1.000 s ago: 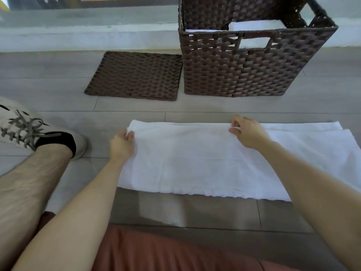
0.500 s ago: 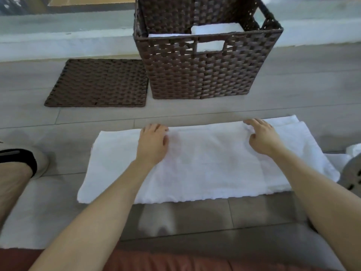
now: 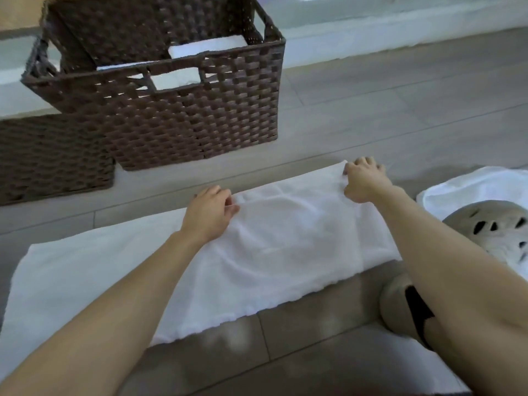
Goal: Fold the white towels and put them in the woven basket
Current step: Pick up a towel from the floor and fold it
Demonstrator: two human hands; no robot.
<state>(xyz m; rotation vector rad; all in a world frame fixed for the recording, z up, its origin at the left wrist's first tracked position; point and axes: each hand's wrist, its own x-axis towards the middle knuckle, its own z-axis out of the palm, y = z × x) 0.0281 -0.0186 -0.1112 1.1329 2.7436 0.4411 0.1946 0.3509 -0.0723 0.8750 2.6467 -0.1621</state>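
A white terry towel (image 3: 285, 252) lies flat across the frame's middle on the grey tiled floor (image 3: 400, 110). The left hand (image 3: 210, 215) and right hand (image 3: 364, 181) each have their grip clamped on its far edge, probably to carry the right end over. Upper left, the brown woven basket (image 3: 200, 124) stands close, with folded white towels (image 3: 205, 45) inside.
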